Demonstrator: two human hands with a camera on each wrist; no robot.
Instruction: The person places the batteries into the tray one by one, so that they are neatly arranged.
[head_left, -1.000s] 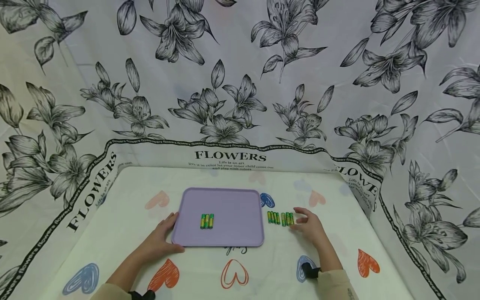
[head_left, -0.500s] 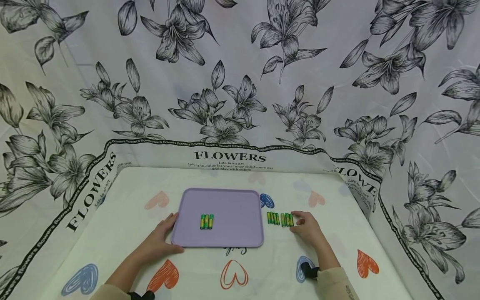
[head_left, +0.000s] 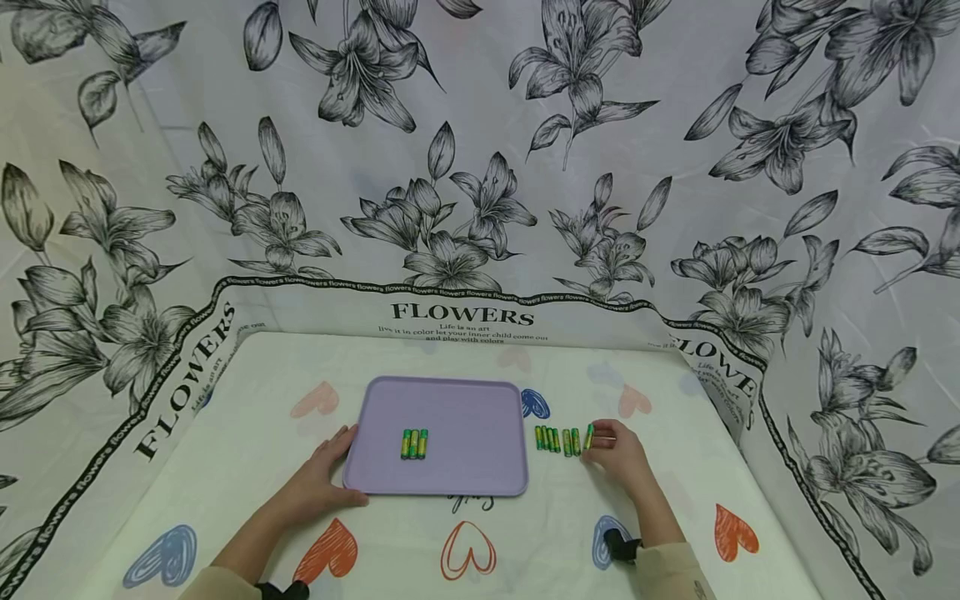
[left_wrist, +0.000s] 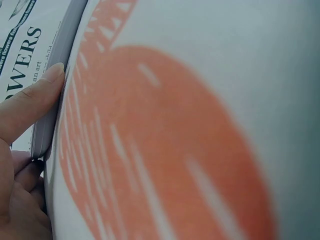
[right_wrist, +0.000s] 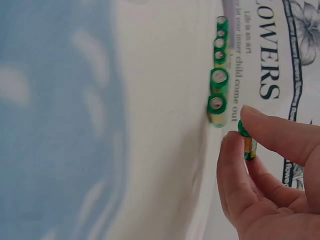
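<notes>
- Slip risk: the right hand (head_left: 621, 455) is pinching a green battery (right_wrist: 249, 146) by its fingertips; the rounded casing is probably offering little purchase, so a slackening hold could be letting it drop or roll.
- Collision risk: two loose batteries (head_left: 572, 442) are lying just beside that grip, and a row of four batteries (head_left: 547, 438) is lying further left; a low leftward sweep could be striking either group and scattering it over the tabletop (head_left: 570, 367).
- Disturbance risk: three batteries (head_left: 414, 444) are resting side by side on the purple tray (head_left: 472, 404), with nothing visible holding them; a tug on the tray could be setting them rolling.
- Catch risk: the tray's rim is standing slightly proud, so a battery passing too low could be snagging there.
- Position: the pinched battery is sitting between the right fingers (right_wrist: 277, 136), to the right of the loose pair, and is leaning slightly. Whether its lower end is touching the tabletop, the views are not establishing.
- Left side: the left hand (head_left: 318, 479) is resting around the tray's near left corner, its thumb and fingers spreading apart and touching the edges.
</notes>
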